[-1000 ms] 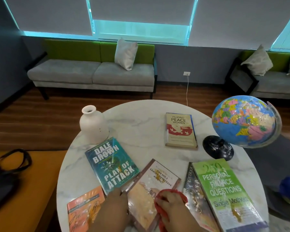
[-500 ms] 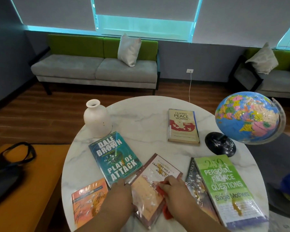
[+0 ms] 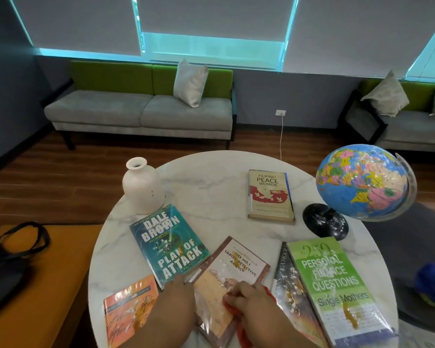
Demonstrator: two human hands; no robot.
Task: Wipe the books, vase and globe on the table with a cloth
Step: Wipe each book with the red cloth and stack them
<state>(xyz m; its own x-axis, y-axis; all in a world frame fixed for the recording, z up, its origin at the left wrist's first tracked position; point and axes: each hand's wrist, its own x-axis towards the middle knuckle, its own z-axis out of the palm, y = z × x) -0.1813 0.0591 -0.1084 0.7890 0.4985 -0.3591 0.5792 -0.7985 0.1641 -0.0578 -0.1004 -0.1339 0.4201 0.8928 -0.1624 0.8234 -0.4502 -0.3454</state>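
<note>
Your right grip (image 3: 251, 305) holds the red cloth (image 3: 242, 334) bunched on the detective book (image 3: 239, 264) beneath it, mid-wipe. Your left grip (image 3: 172, 303) rests on the book's edge, steadying it. Next, sweep the cloth forward across the cover.

I see my left hand (image 3: 176, 301) pressing the left edge of the detective book (image 3: 239, 270) on the marble bench (image 3: 211, 197). My right hand (image 3: 253, 306) grips a red cloth (image 3: 244, 334) on its cover. The vase (image 3: 142, 190) stands at the left, the globe (image 3: 360, 182) at the right.
</note>
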